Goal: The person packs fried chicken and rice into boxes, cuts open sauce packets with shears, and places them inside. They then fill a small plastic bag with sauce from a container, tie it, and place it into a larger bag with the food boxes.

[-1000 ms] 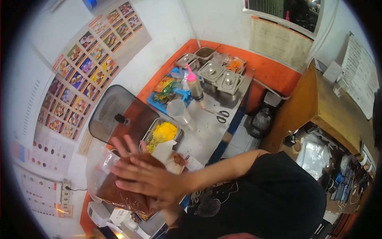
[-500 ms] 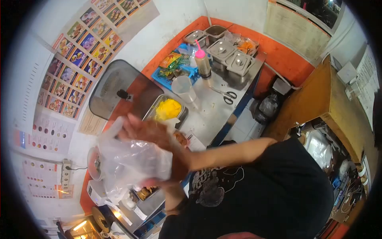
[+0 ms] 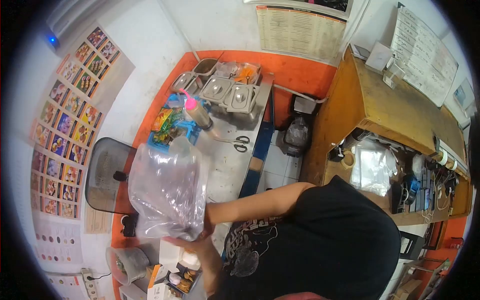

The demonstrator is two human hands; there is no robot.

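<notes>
A clear plastic bag (image 3: 167,192), puffed out, is in front of me over the metal counter. Its lower edge is gripped by my left hand (image 3: 197,244), whose fingers lie along the film. My right hand (image 3: 209,222) is at the bag's right side, with its fingers hidden by the plastic. Below the bag stands an open takeaway box (image 3: 172,280) with brown food pieces (image 3: 187,281) and a small white item in it.
Black-handled scissors (image 3: 240,143), a pink-capped bottle (image 3: 197,112), a blue basket (image 3: 190,131) with packets and lidded steel containers (image 3: 217,90) are on the counter (image 3: 227,172). A clear tub (image 3: 131,265) stands lower left. A wooden cabinet (image 3: 400,100) is at right.
The view has turned to the right. The bag is now puffed out and hides the tray of yellow food. My right hand has moved from across the bag to its right side.
</notes>
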